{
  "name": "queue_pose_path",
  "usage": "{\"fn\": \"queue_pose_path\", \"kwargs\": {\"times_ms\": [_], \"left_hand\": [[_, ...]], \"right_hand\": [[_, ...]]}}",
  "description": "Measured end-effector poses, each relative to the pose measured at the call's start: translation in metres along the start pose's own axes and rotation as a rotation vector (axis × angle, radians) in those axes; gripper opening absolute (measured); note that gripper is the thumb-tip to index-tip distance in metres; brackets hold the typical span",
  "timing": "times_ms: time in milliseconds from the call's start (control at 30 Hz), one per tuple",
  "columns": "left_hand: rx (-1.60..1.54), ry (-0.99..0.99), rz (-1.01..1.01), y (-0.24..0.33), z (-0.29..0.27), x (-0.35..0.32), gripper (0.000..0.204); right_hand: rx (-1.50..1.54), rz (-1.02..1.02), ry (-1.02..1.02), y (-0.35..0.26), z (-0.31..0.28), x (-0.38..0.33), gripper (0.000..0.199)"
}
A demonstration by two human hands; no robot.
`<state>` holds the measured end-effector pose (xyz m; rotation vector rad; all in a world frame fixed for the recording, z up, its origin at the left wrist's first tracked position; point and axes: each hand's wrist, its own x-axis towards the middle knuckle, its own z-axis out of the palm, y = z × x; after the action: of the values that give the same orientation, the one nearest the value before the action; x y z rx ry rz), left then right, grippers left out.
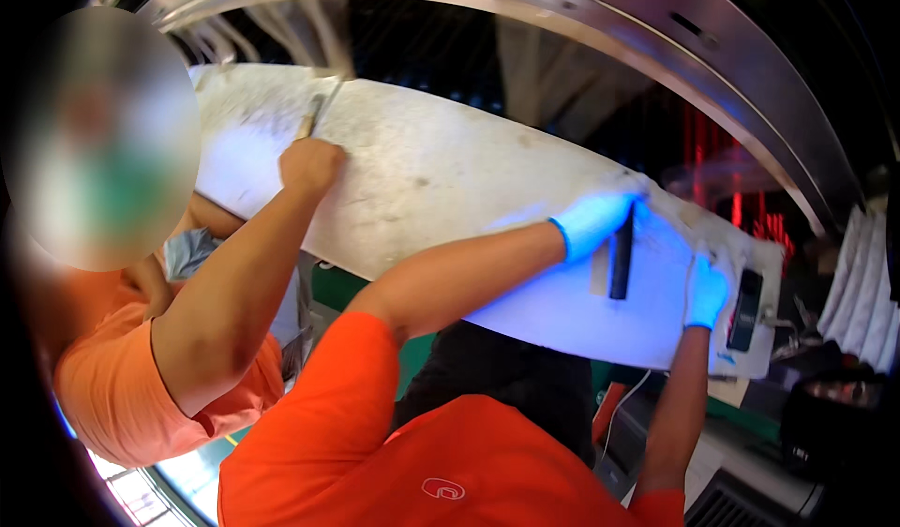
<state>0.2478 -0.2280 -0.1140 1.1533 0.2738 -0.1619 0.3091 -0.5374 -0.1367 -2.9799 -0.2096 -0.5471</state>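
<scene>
A large white scuffed panel (441,171) lies slanted across the middle of the view. My left hand (592,222), in a pale blue glove, is closed around a black bar-shaped tool (620,260) held against the panel's right part. My right hand (704,290), also gloved, rests flat on the panel near its right end, beside a black rectangular block (747,308). It holds nothing. Bluish light falls on the panel around both hands.
A co-worker in an orange shirt (122,377) stands at the left. Their bare hand (310,165) grips a wooden-handled tool (317,114) pressed on the panel's far left end. A curved metal frame (600,21) arches overhead. Red lights (741,203) and stacked white pieces (858,283) are at the right.
</scene>
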Motion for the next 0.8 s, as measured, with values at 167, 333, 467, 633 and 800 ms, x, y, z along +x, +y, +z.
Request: {"fn": "queue_pose_path", "kwargs": {"times_ms": [167, 333, 467, 633, 800], "left_hand": [[-0.266, 0.007, -0.191, -0.009, 0.014, -0.014, 0.027], [-0.350, -0.028, -0.148, -0.007, 0.014, -0.010, 0.028], [-0.279, -0.035, -0.088, 0.005, 0.011, -0.016, 0.029], [-0.013, -0.048, -0.016, 0.000, 0.023, -0.025, 0.023], [0.121, -0.040, -0.032, 0.008, 0.015, -0.030, 0.027]], "right_hand": [[0.105, 0.015, -0.022, 0.020, 0.015, -0.014, 0.037], [0.202, 0.052, 0.059, 0.007, 0.013, -0.009, 0.036], [0.224, 0.104, -0.085, -0.011, -0.015, -0.001, 0.037], [0.159, 0.057, -0.081, 0.002, 0.002, -0.005, 0.029], [0.341, 0.152, -0.078, -0.004, -0.002, -0.005, 0.036]]}}
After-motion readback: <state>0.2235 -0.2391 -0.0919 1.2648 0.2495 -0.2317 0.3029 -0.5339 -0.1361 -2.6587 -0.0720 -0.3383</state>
